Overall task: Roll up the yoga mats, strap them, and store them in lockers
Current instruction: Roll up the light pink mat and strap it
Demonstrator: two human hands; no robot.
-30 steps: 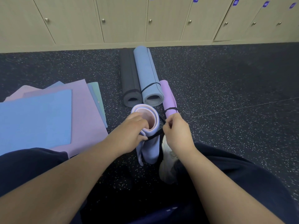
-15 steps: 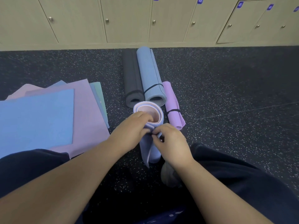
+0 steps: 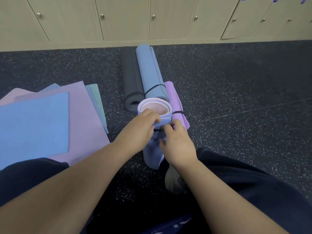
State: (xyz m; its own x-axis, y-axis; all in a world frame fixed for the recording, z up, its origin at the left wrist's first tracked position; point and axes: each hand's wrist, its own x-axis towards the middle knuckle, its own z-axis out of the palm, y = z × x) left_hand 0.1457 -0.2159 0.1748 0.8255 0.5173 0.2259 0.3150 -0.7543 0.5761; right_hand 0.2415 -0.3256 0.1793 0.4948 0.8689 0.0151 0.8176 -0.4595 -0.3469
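- Head view, looking down at a person seated on the floor, both bare forearms reaching forward between dark-trousered legs.
- A periwinkle rolled mat (image 3: 152, 152) with a pink inner face stands nearly upright between the knees, its open end tilted towards the camera.
- The left hand (image 3: 137, 130) curls round the roll near its top, fingers over the rim, steadying it.
- The right hand (image 3: 177, 144) pinches a thin black strap (image 3: 157, 130) that crosses the front of the roll; its fingertips hide where the strap ends.
- To do this step well, it seems wise to keep the left hand squeezing the roll tight while the right pulls the strap snug and level, so the layers do not spring loose.
- Just beyond lie three rolled mats side by side: a dark grey roll (image 3: 132, 85), a blue-grey roll (image 3: 150, 73) and a lilac roll (image 3: 175, 102), the last two visibly banded.
- To the left, a fanned stack of flat mats (image 3: 42, 122) in blue, lilac, pink and green awaits rolling.
- The floor (image 3: 236, 92) is dark speckled rubber.
- A row of pale wooden lockers (image 3: 125, 17) with small round knobs lines the far wall, all doors closed.
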